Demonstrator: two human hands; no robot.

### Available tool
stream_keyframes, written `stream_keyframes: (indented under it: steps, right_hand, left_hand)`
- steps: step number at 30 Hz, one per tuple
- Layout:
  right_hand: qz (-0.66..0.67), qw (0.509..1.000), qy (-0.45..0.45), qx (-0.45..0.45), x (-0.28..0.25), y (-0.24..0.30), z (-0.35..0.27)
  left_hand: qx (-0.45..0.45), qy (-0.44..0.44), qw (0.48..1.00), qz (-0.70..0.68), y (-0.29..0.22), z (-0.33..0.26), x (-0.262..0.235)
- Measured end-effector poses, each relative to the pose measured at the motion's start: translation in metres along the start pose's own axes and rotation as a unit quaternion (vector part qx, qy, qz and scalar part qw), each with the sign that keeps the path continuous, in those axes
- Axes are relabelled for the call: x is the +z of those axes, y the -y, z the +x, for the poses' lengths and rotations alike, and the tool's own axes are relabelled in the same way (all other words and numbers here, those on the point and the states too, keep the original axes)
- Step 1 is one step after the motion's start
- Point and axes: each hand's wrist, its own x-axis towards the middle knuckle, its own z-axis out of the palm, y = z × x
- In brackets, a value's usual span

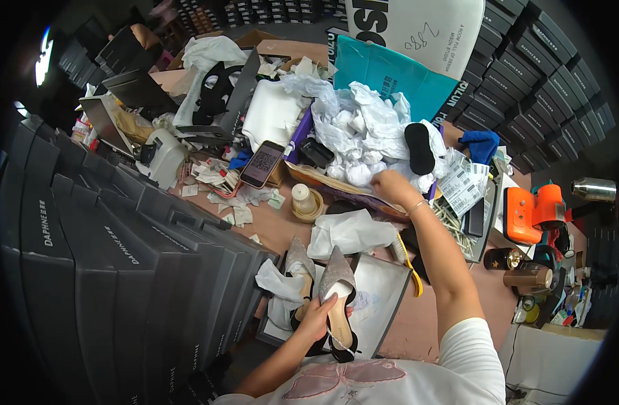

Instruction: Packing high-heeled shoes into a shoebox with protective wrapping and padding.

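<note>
My left hand (315, 318) is closed around a pointed slingback shoe (338, 273) with a sparkly grey toe and pale insole; something white shows inside its toe. The matching shoe (299, 258) lies just left of it. Both are over an open shoebox (384, 290) with a white inside, where white tissue paper (281, 285) hangs at the left side. My right arm stretches forward, and my right hand (392, 187) is at the near edge of a purple-sided box, its fingers curled down against crumpled white paper (359, 172). What those fingers hold is hidden.
Stacked dark shoeboxes (93, 270) line the left side. A phone (263, 164), a cream bottle (303, 200) and a tissue sheet (353, 233) are beyond the shoes. A yellow-handled brush (409, 264), sheets of labels (463, 187) and an orange device (533, 212) are to the right.
</note>
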Motion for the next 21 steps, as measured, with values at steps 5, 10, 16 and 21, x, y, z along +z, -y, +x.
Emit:
stream_keyframes:
  steps: [5, 10, 16, 21]
  right_hand:
    - [-0.094, 0.994, -0.054, 0.011, 0.007, 0.000, 0.006]
    - [-0.060, 0.995, 0.071, -0.026, -0.002, 0.025, 0.019]
    - [0.078, 0.988, 0.134, -0.021, 0.011, 0.000, 0.031]
    - [0.157, 0.962, 0.218, -0.040, 0.009, -0.011, 0.044]
  left_hand:
    - [-0.001, -0.002, 1.000, -0.025, 0.002, 0.000, -0.002]
    - [-0.004, -0.041, 0.999, -0.008, 0.008, 0.007, -0.004]
    - [0.006, -0.046, 0.999, -0.015, 0.001, 0.005, 0.000]
    - [-0.013, -0.050, 0.999, -0.014, 0.000, 0.008, -0.001]
